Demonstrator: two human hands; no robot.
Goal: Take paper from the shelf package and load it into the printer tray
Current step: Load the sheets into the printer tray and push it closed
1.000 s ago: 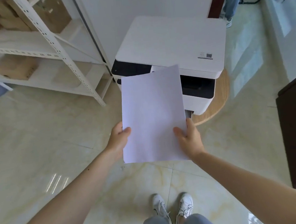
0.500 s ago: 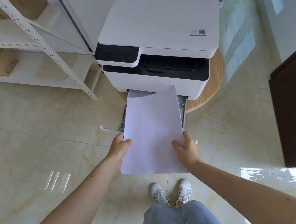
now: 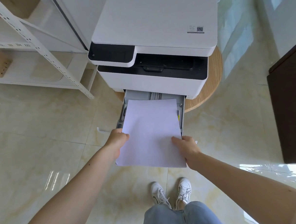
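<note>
Ahead of my grip on the paper point(image 3: 152, 134) the tray point(image 3: 182, 109) lies open from above, walled by its rails just outside each hand. The printer point(image 3: 152, 80) body overhangs the tray's far end and closes the way forward. Left of my left hand point(image 3: 118, 140) and right of my right hand point(image 3: 185, 145) I see only bare floor point(image 3: 40, 136), the shelf point(image 3: 58, 65) post well off to the left.

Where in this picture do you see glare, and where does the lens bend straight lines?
Head view: glare streaks the floor at lower left and a bright patch lies at lower right; the wide lens bows the shelf post and the printer edges; the paper is evenly lit.
</note>
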